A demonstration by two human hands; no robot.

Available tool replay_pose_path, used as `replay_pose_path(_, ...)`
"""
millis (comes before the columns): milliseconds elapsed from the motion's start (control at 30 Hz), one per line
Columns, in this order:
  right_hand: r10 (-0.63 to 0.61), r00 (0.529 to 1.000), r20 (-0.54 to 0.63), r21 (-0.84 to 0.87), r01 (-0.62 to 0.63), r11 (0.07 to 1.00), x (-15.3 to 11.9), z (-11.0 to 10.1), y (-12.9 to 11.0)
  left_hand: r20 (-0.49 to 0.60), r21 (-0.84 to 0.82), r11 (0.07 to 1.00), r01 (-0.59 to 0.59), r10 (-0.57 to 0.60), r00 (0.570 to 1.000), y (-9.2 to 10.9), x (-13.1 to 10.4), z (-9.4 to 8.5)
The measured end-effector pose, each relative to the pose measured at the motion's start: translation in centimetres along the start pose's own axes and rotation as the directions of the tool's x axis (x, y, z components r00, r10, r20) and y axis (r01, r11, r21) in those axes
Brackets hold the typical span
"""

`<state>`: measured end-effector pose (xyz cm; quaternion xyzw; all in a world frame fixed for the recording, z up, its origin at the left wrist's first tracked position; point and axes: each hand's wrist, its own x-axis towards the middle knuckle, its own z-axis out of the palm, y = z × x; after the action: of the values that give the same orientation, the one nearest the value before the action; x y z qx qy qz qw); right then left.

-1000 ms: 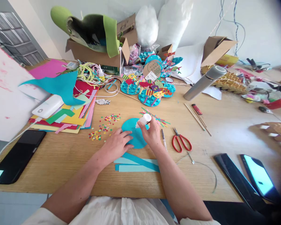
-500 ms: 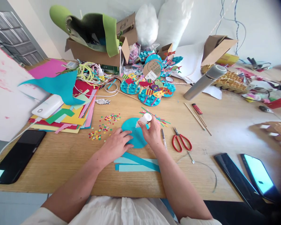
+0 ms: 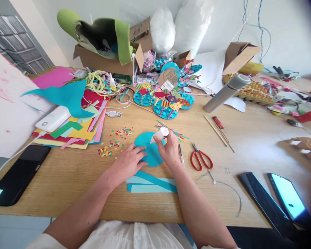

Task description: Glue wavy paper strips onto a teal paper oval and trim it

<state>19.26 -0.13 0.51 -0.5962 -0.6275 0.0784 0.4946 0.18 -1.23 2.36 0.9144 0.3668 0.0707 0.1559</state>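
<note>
A blue paper circle [image 3: 152, 155] lies flat on the wooden table between my hands. My left hand [image 3: 131, 157] rests on its left edge, fingers spread and holding nothing. In my right hand [image 3: 168, 148] is a small white glue bottle [image 3: 161, 133], tilted with its nozzle pointing down and left at the circle's surface. Just in front of the circle lie blue and pale blue paper strips [image 3: 151, 188]. Small colored paper bits [image 3: 110, 147] are scattered to the left. Thin colored paper strips [image 3: 180, 134] lie behind the bottle.
Red-handled scissors [image 3: 201, 159] and a pen [image 3: 181, 155] lie to the right, with phones [image 3: 264, 197] farther out. A grey flask [image 3: 226, 93] stands behind them. Stacked colored paper [image 3: 93, 138] sits at left. Blue paper crafts [image 3: 166, 109] stand at the back.
The whole scene has shifted slightly downward in view. My right hand keeps the glue bottle over the circle with hardly any movement; my left hand stays in place.
</note>
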Motion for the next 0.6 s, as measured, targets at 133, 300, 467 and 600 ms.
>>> replay_pose_path(133, 0.005, 1.000, -0.030, 0.021, -0.004, 1.000, 0.03, -0.10, -0.13, -0.011, -0.004, 1.000, 0.000, 0.000, 1.000, -0.09, 0.00, 0.14)
replay_pose_path(300, 0.003, 1.000, -0.024, 0.020, -0.003, 1.000, -0.02, -0.14, -0.05, -0.047, 0.005, 1.000, -0.013, 0.014, 0.999, -0.15, 0.11, 0.43)
replay_pose_path(467, -0.001, 1.000, -0.021, 0.006, 0.001, 1.000, -0.17, -0.15, 0.18, -0.037, -0.007, 1.000, -0.006, 0.005, 0.999, -0.14, 0.10, 0.43)
replay_pose_path(600, 0.016, 1.000, -0.004, -0.008, -0.016, 1.000, -0.25, -0.05, 0.27, -0.018, -0.022, 1.000, 0.009, -0.009, 1.000, -0.07, 0.04, 0.23)
